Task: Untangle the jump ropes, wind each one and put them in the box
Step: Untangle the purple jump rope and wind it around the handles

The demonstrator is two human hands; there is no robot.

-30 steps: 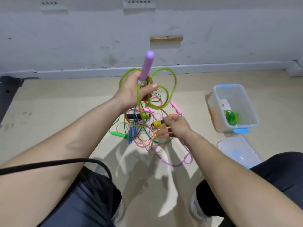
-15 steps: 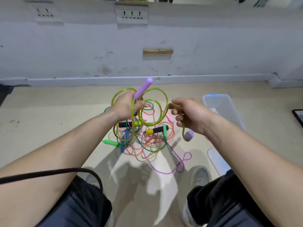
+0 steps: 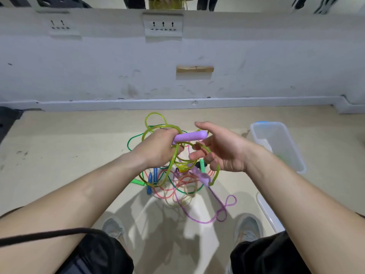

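Note:
My left hand (image 3: 158,149) grips a purple handle (image 3: 189,136) that lies level, together with coils of a yellow-green rope (image 3: 156,123). My right hand (image 3: 223,149) is just right of it with curled fingers, and the yellow-green rope runs through them down to a second purple handle (image 3: 203,177) that hangs below. Under both hands a tangle of ropes (image 3: 177,184) lies on the floor: green, pink, orange, blue-handled, and a purple rope (image 3: 223,212). A clear plastic box (image 3: 284,147) stands on the floor to the right.
The box's lid (image 3: 266,210) lies on the floor near my right knee. My shoes (image 3: 247,227) are in front of me beside the tangle. A white wall with sockets (image 3: 163,24) closes the far side. A black cable (image 3: 49,235) crosses my left arm.
The purple handle in my left hand has tipped from upright to level. My right hand has come in close to it, and the second purple handle has swung lower.

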